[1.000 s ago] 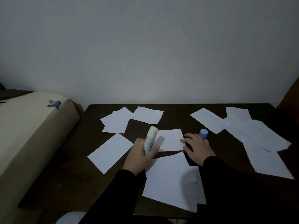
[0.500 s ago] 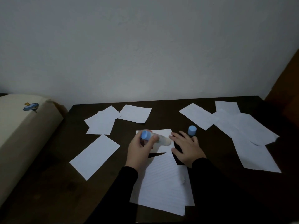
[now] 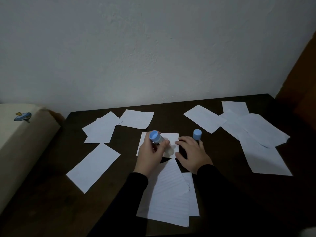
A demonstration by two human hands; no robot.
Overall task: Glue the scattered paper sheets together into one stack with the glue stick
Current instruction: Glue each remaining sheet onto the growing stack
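A dark bench (image 3: 51, 194) is seen in the lower half of the frame, with white sheets scattered over it. At centre frame the glue stick (image 3: 156, 137) is gripped in the left hand (image 3: 150, 156), its fingers (image 3: 165, 143) curled round the barrel; the blue base is turned towards the camera and the far end is laid against a small sheet (image 3: 172, 138). Whether glue is touching the paper cannot be told. The right hand (image 3: 192, 154) is held just right of that sheet, fingers loosely spread, nothing gripped, fingertips at the sheet's right edge. A blue cap (image 3: 197, 134) is stood upright just beyond the right hand. A lined stack (image 3: 171, 199) is placed at lower centre, between the black sleeves. Further sheets are noted at upper left (image 3: 100, 130), centre left (image 3: 93, 167) and right (image 3: 256, 134) of the bench. A beige cushion (image 3: 20, 142) is noted at the left edge of the frame.
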